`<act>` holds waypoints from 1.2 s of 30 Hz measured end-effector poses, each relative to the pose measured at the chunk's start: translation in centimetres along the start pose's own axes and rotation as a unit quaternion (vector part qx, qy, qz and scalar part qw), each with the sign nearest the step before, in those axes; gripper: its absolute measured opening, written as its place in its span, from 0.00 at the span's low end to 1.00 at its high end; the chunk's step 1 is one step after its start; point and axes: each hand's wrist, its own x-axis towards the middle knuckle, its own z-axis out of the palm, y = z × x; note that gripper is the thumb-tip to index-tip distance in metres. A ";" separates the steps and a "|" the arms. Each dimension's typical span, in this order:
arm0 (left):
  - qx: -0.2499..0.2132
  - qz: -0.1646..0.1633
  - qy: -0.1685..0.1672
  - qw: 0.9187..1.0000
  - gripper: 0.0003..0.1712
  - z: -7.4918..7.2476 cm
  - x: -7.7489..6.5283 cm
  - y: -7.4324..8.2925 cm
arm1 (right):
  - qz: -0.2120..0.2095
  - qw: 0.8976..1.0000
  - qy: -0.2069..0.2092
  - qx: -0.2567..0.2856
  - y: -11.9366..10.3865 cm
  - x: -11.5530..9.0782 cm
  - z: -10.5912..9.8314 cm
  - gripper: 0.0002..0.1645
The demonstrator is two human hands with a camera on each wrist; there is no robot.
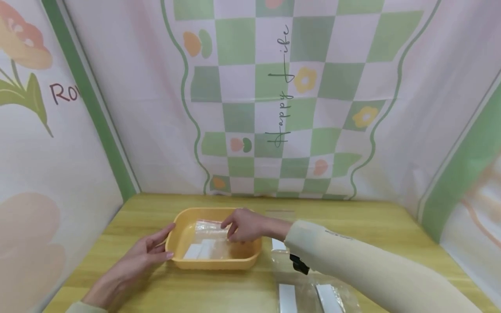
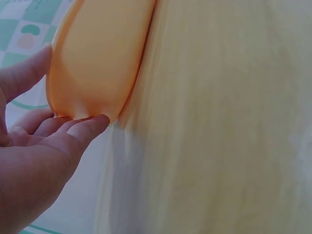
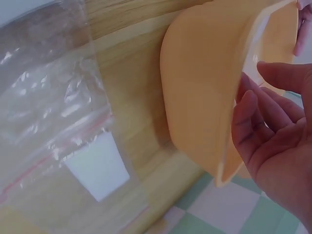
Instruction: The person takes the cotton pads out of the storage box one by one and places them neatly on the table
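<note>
A yellow-orange plastic basin point(image 1: 217, 264) stands on the table. My left hand point(image 1: 142, 254) holds its left end, thumb and fingers spread against the wall; the left wrist view shows the fingertips point(image 2: 100, 121) on the outer side. Inside the basin lies a clear zip bag point(image 1: 209, 232) with a red seal line and white pieces at its lower end. My right hand point(image 1: 246, 225) reaches over the basin's right side, fingers loosely bent, index fingertip right at the bag's seal edge. In the right wrist view, thumb and index finger point(image 3: 265, 100) are close together with nothing visible between them.
Right of the basin, under the right forearm, lie several clear zip bags point(image 3: 53, 97) with white cards point(image 3: 99, 165) in them. The wood-grain table point(image 1: 231, 289) ends at a patterned cloth point(image 1: 270, 169) at the back. A black strap point(image 1: 299, 264) sits below the right sleeve.
</note>
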 end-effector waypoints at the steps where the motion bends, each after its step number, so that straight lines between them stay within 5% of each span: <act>1: 0.002 0.001 -0.001 1.000 0.52 0.0 0.0 0.1 | 0.008 1.000 -0.002 0.012 0.0 0.1 0.1 0.26; 13: 0.012 0.007 0.000 1.000 0.52 -0.2 0.1 0.0 | 0.057 0.997 -0.034 0.039 0.8 0.9 1.2 0.32; 23: 0.005 0.013 -0.001 1.000 0.52 -0.1 0.2 0.1 | 0.052 0.993 0.000 0.109 1.1 0.8 1.6 0.35; 36: 0.000 0.015 -0.008 1.000 0.52 -0.2 0.1 0.0 | 0.051 0.969 0.042 0.239 0.5 2.9 2.9 0.39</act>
